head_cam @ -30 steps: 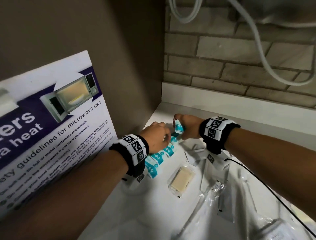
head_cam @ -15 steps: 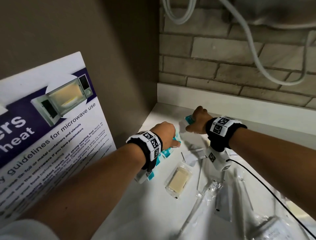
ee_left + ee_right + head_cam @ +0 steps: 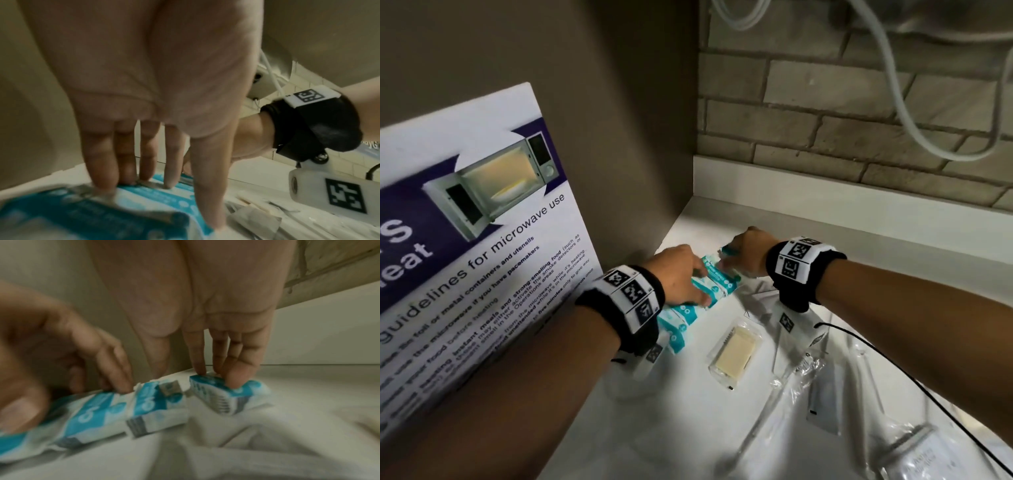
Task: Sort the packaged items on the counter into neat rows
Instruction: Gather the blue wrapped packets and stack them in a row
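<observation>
Several teal-and-white packets point(image 3: 700, 301) lie side by side in a row along the left edge of the white counter point(image 3: 654, 428). My left hand point(image 3: 679, 274) rests on the row with straight fingers point(image 3: 107, 175) that press the packets point(image 3: 131, 203) flat. My right hand point(image 3: 748, 251) is at the far end of the row. Its nearly straight fingertips point(image 3: 234, 378) press down on the end packet point(image 3: 226, 392), and its thumb stays off it. A small gap separates that packet from its neighbour point(image 3: 156, 402). My left hand point(image 3: 51, 345) shows blurred beside them.
A beige item in a clear wrapper point(image 3: 736, 349) lies right of the row. Clear plastic packages point(image 3: 825, 394) spread over the right of the counter. A microwave poster point(image 3: 465, 240) leans at the left. A brick wall point(image 3: 825, 120) with a hanging cable closes off the back.
My right hand brought a teal packet to the far end of the row and lowered it there. My left hand slid forward along the row.
</observation>
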